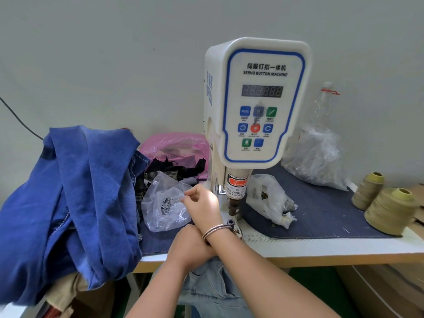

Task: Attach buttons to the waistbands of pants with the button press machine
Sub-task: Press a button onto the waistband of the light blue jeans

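Observation:
The white servo button machine [257, 99] stands on the table, its plunger [232, 203] raised above the lower die [230, 222]. My right hand [202, 200], with a metal bangle on the wrist, reaches left across the die and pinches the rim of a clear plastic bag of metal buttons [165, 210]. My left hand [190, 244] lies at the table's front edge beneath my right wrist, which hides its fingers. Light blue denim pants [206, 285] hang below the table edge under both arms. The die holds no fabric.
A heap of dark blue denim pants [75, 191] fills the table's left side. A pink bag [174, 143] sits behind, another small bag [268, 198] right of the plunger. A large clear bag [319, 157], a bottle [323, 104] and two thread cones [390, 210] stand at right on a denim mat [321, 214].

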`<action>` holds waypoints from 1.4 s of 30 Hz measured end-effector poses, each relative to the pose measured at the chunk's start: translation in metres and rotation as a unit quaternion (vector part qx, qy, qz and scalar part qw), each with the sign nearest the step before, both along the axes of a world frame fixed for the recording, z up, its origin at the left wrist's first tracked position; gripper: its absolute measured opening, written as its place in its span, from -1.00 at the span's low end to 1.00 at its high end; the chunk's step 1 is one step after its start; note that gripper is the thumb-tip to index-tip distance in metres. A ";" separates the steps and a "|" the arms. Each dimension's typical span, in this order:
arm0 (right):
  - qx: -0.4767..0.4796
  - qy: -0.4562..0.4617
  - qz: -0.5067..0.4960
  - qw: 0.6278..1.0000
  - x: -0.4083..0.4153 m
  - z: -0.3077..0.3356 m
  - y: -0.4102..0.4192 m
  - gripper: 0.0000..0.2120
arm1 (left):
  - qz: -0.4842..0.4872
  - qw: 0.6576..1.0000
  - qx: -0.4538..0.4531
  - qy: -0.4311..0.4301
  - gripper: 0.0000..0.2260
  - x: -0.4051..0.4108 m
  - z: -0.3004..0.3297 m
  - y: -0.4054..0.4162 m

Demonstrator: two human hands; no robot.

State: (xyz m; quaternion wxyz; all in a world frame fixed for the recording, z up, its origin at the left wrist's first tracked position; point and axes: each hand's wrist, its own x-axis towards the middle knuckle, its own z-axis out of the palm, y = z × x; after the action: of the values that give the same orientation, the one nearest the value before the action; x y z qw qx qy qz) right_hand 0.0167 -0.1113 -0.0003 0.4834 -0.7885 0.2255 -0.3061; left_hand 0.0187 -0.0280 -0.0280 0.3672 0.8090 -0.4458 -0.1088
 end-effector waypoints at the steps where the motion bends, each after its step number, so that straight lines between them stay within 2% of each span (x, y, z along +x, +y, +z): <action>1: 0.021 -0.003 0.003 1.000 -0.002 0.000 0.000 -0.92 | -0.004 1.000 -0.005 -0.001 -0.82 0.000 -0.001 0.000; 5: 0.068 0.003 0.029 0.997 -0.003 0.002 0.000 -0.83 | -0.018 1.000 -0.003 -0.010 -0.81 0.002 -0.002 -0.001; 11: 0.189 -0.024 0.038 0.981 -0.001 0.002 0.000 -0.86 | -0.023 0.999 0.002 -0.041 -0.68 0.004 -0.006 -0.003; 16: 0.188 -0.011 0.041 0.981 -0.002 0.002 -0.001 -0.82 | -0.021 0.999 -0.004 -0.050 -0.55 0.006 -0.009 -0.003; 24: 0.264 -0.021 0.039 0.964 -0.003 0.007 -0.002 -0.82 | -0.017 0.999 -0.004 -0.044 -0.59 0.007 -0.014 -0.004; 31: 0.229 -0.019 0.022 0.973 -0.002 0.003 -0.002 -0.85 | -0.014 0.999 -0.015 -0.033 -0.67 0.009 -0.014 -0.003; 36: 0.186 -0.032 0.077 0.979 -0.010 0.013 0.003 -0.81 | -0.023 0.999 -0.024 -0.041 -0.79 0.008 -0.013 -0.003; 40: 0.112 -0.050 0.117 0.986 -0.041 0.022 0.015 -0.77 | -0.010 0.998 -0.042 -0.044 -0.61 0.005 -0.012 -0.002; 42: 0.094 -0.054 0.116 0.987 -0.071 0.018 0.020 -0.74 | -0.007 0.998 -0.041 -0.053 -0.61 0.006 -0.011 -0.003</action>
State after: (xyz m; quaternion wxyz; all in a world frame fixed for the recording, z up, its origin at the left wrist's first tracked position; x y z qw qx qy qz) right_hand -0.0545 -0.0914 0.0175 0.5994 -0.7425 0.1338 -0.2672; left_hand 0.0249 -0.0309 -0.0390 0.3750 0.7947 -0.4748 -0.0498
